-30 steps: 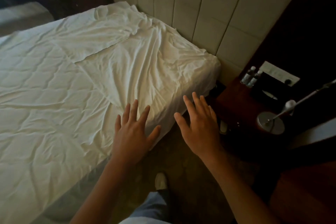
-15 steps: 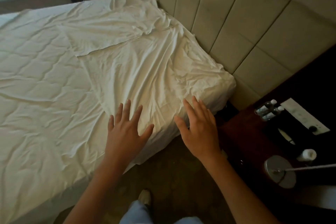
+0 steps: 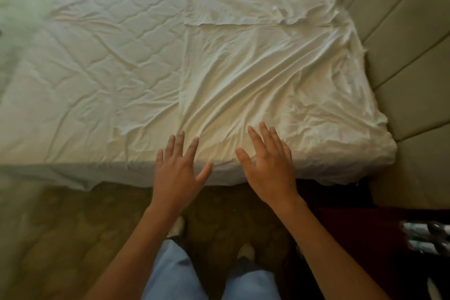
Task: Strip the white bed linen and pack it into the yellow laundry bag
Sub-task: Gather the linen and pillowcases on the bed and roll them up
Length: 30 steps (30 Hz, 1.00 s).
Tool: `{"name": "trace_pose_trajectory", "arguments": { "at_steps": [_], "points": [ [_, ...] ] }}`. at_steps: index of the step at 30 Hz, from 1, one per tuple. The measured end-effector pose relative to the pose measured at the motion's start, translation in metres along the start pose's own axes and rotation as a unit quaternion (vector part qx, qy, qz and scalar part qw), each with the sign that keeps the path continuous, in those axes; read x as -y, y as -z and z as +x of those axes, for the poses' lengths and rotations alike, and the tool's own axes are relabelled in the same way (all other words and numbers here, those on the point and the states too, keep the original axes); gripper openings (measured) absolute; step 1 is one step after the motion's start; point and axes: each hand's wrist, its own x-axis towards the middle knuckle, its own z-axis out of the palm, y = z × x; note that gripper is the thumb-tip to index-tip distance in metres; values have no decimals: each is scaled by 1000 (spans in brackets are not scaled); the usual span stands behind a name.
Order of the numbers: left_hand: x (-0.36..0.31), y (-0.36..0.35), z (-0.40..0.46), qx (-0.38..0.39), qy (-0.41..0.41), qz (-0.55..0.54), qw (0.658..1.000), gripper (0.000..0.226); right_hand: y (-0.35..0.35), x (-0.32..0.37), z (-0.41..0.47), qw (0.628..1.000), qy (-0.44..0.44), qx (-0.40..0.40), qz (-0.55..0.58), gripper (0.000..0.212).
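The person stands at the side of the bed, near its head end, with both arms stretched out over the mattress edge. The left hand (image 3: pixel 179 170) is spread wide, fingers straight and apart, thumb angled out toward the other hand; it holds nothing, and its fingertips lie over the near edge of the white sheet (image 3: pixel 255 75). The right hand (image 3: pixel 270 168) is just beside it, also splayed flat with straight fingers and holding nothing, reaching a little farther onto the sheet. Whether either palm actually presses the cloth or hovers just above it, I cannot tell.

The white sheet is still on the bed, heavily creased, with long folds running diagonally from the hands up toward the padded headboard (image 3: pixel 401 39) on the right. It covers the head end and hangs over the near side of the mattress, its corner bunched up against the headboard. To the left, the quilted mattress cover (image 3: pixel 102 56) lies in the open, and a straight sheet edge runs between the 2.

Below the hands are the person's 2 legs in light blue jeans (image 3: pixel 175 275) and pale shoes on a brownish carpet (image 3: pixel 60 238). At the lower right edge, on a dark red surface, a few small bottles (image 3: pixel 425 236) show, blurred
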Motion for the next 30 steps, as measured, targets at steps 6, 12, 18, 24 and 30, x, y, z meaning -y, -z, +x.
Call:
{"name": "trace_pose_trajectory", "arguments": {
  "at_steps": [6, 12, 18, 24, 30],
  "points": [
    [13, -70, -32, 32, 98, -40, 994, 70, -47, -42, 2, 996, 35, 87, 8, 80],
    [59, -151, -35, 69, 185, -79, 977, 68, -132, -64, 10, 986, 40, 164, -4, 64],
    [122, -254, 4, 85, 239, -129, 959, 70, -251, -84, 32, 978, 12, 208, -19, 63],
    [178, -376, 35, 110, 335, -277, 894, 75, -381, -106, 40, 966, -29, 258, 4, 64],
    [234, -461, 80, 19, 335, -443, 831, 73, -489, -125, 58, 961, -49, 266, 52, 65]
  ]
}}
